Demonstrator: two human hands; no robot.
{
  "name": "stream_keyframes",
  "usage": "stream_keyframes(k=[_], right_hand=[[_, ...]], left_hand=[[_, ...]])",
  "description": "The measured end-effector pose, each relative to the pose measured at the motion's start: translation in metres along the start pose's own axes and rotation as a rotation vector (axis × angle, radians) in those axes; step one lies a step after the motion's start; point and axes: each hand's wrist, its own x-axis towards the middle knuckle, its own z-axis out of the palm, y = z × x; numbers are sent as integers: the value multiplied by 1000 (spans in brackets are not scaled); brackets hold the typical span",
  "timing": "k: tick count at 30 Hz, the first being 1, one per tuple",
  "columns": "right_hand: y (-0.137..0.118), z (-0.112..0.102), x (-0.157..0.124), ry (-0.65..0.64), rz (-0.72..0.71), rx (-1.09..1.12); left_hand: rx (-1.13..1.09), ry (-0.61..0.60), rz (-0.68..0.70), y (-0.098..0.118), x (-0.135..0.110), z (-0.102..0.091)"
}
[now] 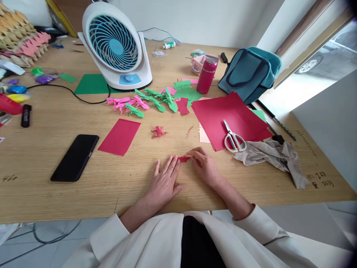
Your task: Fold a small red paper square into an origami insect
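Observation:
A small strip of folded red paper (184, 159) lies on the table between my two hands. My left hand (165, 178) rests flat on the wood, fingers stretched out, its fingertips touching the strip's left end. At the right end, my right hand (205, 165) has its fingers bent and pinched on the paper. Just beyond is a small folded red paper figure (158, 131) with pointed limbs. To its left lies a red paper rectangle (119, 137). Folded green paper figures (157, 99) and pink ones (128, 102) form a cluster farther back.
Left of the red rectangle lies a black phone (75, 158). White-handled scissors (234, 137) sit on large red sheets (234, 115), beside a crumpled cloth (272, 156). Behind stand a white fan (115, 44), a red flask (207, 75) and a teal bag (249, 74).

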Motion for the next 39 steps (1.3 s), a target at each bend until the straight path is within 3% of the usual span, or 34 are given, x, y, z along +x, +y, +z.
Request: stream_keyframes(k=[4, 23, 34, 39], right_hand=[[7, -3, 2, 9, 70, -14], [-6, -9, 11, -115, 236, -145], [-5, -14, 16, -92, 409, 1], [-7, -15, 15, -80, 425, 28]], left_hand=[[-17, -9, -10, 0, 0, -6], [-17, 29, 8, -2, 2, -7], [-48, 37, 8, -2, 3, -7], [-53, 22, 5, -2, 4, -8]])
